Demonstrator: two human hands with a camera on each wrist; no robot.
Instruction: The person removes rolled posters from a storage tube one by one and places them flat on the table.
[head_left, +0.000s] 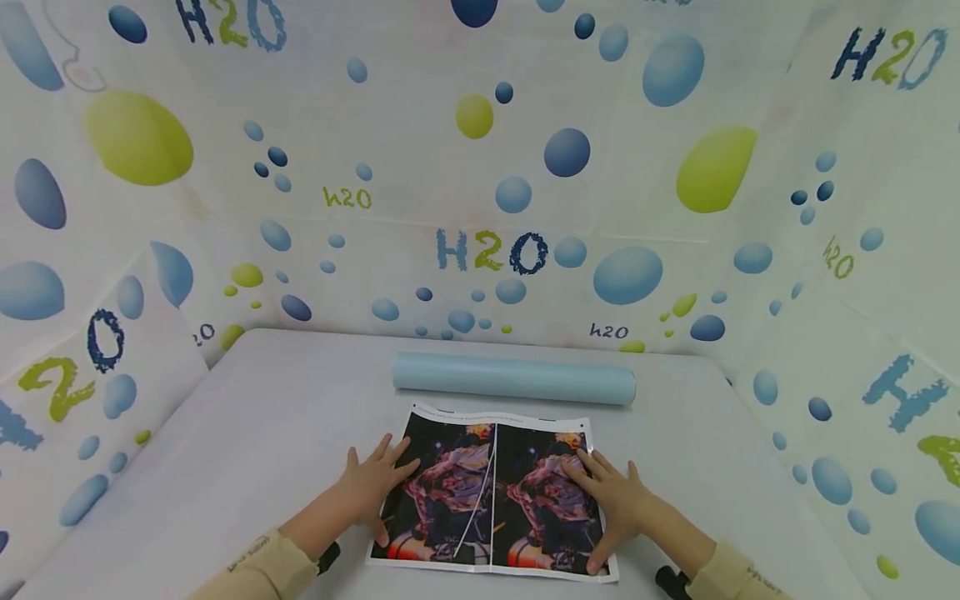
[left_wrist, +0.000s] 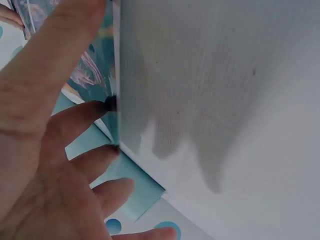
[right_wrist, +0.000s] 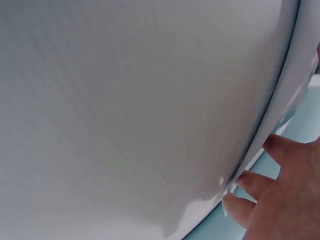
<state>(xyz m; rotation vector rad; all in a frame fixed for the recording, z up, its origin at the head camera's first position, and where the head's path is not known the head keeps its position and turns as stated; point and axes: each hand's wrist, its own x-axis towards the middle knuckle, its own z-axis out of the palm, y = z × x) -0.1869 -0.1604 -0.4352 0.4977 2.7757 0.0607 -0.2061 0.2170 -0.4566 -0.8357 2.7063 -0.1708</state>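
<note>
A printed sheet (head_left: 492, 500) lies on the table with two nearly identical dark, colourful pictures side by side. A thin white diagonal line crosses its left picture. At the sheet's left edge is my left hand (head_left: 372, 483), fingers spread, fingertips on the border. My right hand (head_left: 618, 500) touches the right edge, its fingers over the picture and its thumb low near the bottom corner. In the left wrist view, the left fingertips (left_wrist: 111, 103) meet the sheet's edge. The right wrist view shows the right fingers (right_wrist: 255, 182) along an edge of the paper.
Behind the sheet, a light blue roll (head_left: 513, 379) lies across the white table (head_left: 300, 417). A white backdrop (head_left: 420, 108) with blue and green drops and H2O lettering encloses the table at the back and sides. Dark straps show at both cuffs.
</note>
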